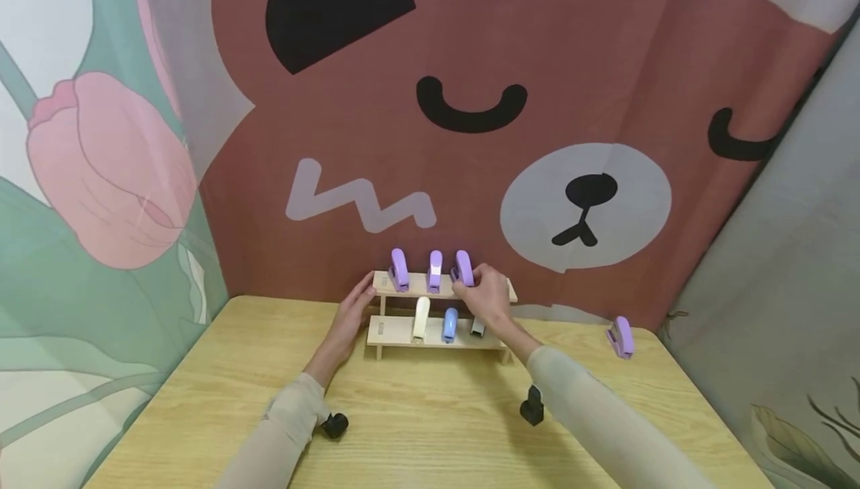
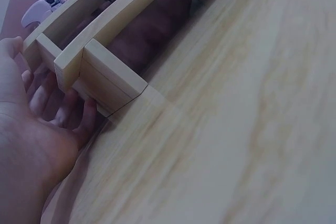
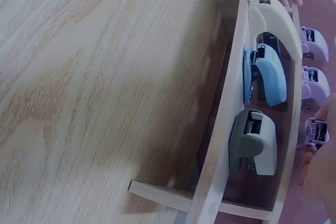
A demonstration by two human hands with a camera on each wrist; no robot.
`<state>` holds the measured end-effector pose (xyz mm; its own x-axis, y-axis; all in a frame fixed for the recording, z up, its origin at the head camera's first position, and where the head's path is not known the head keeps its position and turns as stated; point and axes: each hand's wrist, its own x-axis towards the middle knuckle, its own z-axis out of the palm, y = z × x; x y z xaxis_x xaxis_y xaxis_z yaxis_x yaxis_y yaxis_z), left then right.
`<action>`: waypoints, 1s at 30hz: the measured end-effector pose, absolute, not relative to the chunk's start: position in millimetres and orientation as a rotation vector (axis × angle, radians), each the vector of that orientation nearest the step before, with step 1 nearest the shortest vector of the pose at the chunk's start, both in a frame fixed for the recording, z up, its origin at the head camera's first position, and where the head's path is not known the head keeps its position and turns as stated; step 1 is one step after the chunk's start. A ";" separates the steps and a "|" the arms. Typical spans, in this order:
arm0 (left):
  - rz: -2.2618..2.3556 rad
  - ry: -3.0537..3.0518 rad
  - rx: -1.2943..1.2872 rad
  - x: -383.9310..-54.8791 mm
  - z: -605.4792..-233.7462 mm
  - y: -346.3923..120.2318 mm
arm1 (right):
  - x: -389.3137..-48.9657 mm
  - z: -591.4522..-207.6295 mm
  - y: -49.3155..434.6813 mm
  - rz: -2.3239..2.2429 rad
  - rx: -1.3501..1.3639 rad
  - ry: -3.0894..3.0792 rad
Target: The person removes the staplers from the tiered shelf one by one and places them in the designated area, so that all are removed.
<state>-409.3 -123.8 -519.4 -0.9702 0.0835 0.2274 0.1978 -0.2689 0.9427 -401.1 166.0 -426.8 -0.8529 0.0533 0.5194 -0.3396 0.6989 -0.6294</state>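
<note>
A two-tier wooden rack (image 1: 396, 331) stands at the back of the table. My left hand (image 1: 351, 317) rests against its left end, fingertips at the upper board and the fingers loosely bent beside the leg in the left wrist view. On the upper board, my right hand (image 1: 489, 295) pinches a purple stapler (image 1: 462, 268) at the right of a row. Left of it stand another purple stapler (image 1: 434, 271) and a third purple stapler (image 1: 399, 269). The lower board holds a cream stapler (image 1: 421, 319), a blue stapler (image 3: 271, 74) and a grey-white stapler (image 3: 254, 141), partly hidden by my right hand in the head view.
One more purple stapler (image 1: 621, 337) stands alone near the table's right back corner. Behind the wooden table (image 1: 430, 414) hangs a curtain (image 1: 376, 131) with a bear print. Black wrist cameras (image 1: 532, 405) hang below both sleeves.
</note>
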 end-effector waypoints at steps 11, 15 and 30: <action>-2.436 -1.853 -0.347 -406.2 -525.5 -129.0 | -382.6 -419.2 172.1 1.023 0.167 -2.360; -2.440 -1.862 -0.329 -402.6 -528.7 -127.6 | -376.4 -423.7 181.8 0.988 0.163 -2.357; -2.428 -1.865 -0.364 -405.3 -519.0 -124.0 | -360.7 -414.8 230.6 0.914 0.112 -2.305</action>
<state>-405.3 -124.0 -519.0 -0.9704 0.0962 0.2214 0.1891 -0.2672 0.9449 -360.7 230.6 -414.8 -0.7865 0.1507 0.5990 -0.3010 0.7533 -0.5847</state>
